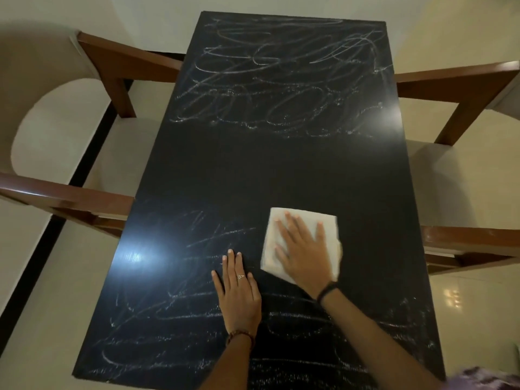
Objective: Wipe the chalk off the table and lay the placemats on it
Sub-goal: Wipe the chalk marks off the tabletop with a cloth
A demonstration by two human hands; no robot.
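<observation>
A long black table (275, 170) runs away from me. White chalk scribbles (281, 80) cover its far half, and fainter chalk lines (183, 311) cover the near part. A band across the middle is free of chalk. A folded white cloth (298, 218) lies on the table to the right of centre. My right hand (305, 249) presses flat on the cloth, fingers spread. My left hand (239, 291), with a ring on it, rests flat on the table just left of the cloth, holding nothing. No placemats are in view.
Wooden chairs with pale seats stand on both sides: two on the left (118, 63) (64, 198) and two on the right (461, 88) (472, 243). Pale floor tiles surround the table. A purple fabric (486, 380) shows at the bottom right corner.
</observation>
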